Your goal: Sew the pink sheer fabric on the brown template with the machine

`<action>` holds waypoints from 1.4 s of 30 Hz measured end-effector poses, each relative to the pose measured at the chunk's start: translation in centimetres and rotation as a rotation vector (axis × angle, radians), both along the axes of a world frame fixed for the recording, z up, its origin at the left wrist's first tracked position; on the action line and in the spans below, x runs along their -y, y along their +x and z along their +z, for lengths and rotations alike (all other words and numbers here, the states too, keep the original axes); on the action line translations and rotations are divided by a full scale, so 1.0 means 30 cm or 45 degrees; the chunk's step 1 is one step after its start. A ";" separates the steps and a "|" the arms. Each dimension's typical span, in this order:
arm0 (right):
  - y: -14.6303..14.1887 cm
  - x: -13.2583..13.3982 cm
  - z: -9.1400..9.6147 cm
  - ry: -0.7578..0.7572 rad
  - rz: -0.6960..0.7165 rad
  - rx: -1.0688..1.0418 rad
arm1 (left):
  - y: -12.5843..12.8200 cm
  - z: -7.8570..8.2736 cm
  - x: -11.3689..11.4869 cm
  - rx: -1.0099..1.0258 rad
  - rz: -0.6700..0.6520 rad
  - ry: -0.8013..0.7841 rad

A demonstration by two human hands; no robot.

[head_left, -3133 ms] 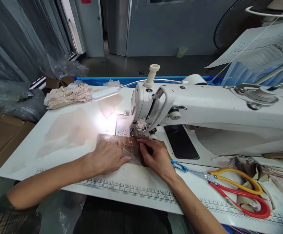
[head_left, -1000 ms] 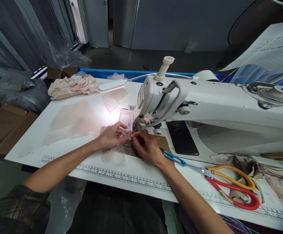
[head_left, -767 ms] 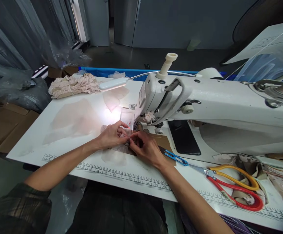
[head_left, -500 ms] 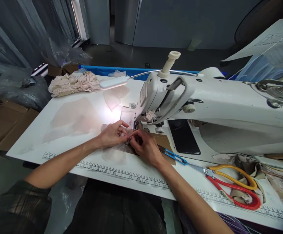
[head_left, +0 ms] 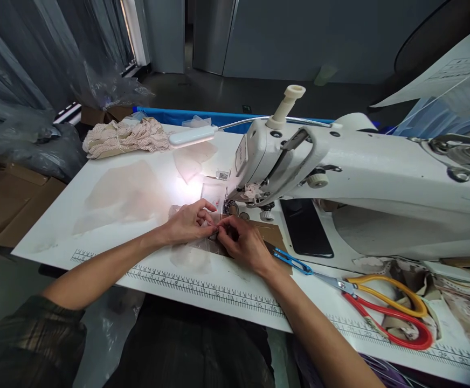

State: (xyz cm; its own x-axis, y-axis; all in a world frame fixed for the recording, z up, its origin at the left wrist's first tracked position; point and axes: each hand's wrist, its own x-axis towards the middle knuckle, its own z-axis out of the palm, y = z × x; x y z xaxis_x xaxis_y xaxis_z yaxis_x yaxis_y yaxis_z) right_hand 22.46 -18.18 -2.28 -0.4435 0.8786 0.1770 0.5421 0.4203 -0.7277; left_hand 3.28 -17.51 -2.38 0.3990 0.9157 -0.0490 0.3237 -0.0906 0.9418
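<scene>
My left hand (head_left: 190,222) and my right hand (head_left: 243,241) meet in front of the needle area of a white sewing machine (head_left: 255,156). Both have thumb and fingers pinched on a small piece of thin, sheer pale fabric (head_left: 208,240); its edges are partly hidden by the fingers. A brown cardboard piece (head_left: 273,234) lies under and beside my right hand. Blue thread snips (head_left: 294,262) rest just right of my right wrist. More sheer pale fabric pieces (head_left: 124,194) lie flat on the white table to the left of my left hand.
Large scissors with yellow and red handles (head_left: 388,307) lie at the right front. A black phone (head_left: 305,229) sits beneath the machine arm. A lit lamp (head_left: 192,136) hangs over the table near a tied lace bundle (head_left: 125,137). A printed ruler (head_left: 178,283) runs along the front edge.
Both hands keep their pinch on the sheer fabric, almost still. The whole view has shifted very slightly; nothing else visibly differs.
</scene>
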 end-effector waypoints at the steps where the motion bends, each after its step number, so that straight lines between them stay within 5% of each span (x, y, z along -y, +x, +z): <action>1: -0.005 0.002 0.000 0.005 -0.013 0.016 | 0.001 0.000 0.001 0.005 -0.001 -0.004; 11: 0.032 -0.013 -0.013 -0.090 -0.561 0.025 | -0.009 0.010 -0.001 0.117 -0.120 -0.007; 16: 0.062 -0.005 0.014 -0.338 -0.096 -0.128 | -0.004 0.016 -0.005 0.190 -0.111 -0.043; 20: 0.050 0.001 0.026 -0.261 0.094 -0.043 | -0.006 0.019 -0.004 0.164 -0.114 -0.071; 30: 0.052 -0.017 -0.001 -0.172 0.040 -0.056 | 0.001 0.028 -0.008 0.191 -0.144 -0.091; 35: 0.011 0.004 0.005 0.083 0.053 -0.022 | -0.011 0.028 -0.019 0.110 -0.147 -0.004; 42: 0.035 -0.005 -0.011 0.303 -0.181 0.141 | -0.054 0.039 -0.040 -0.140 -0.253 0.088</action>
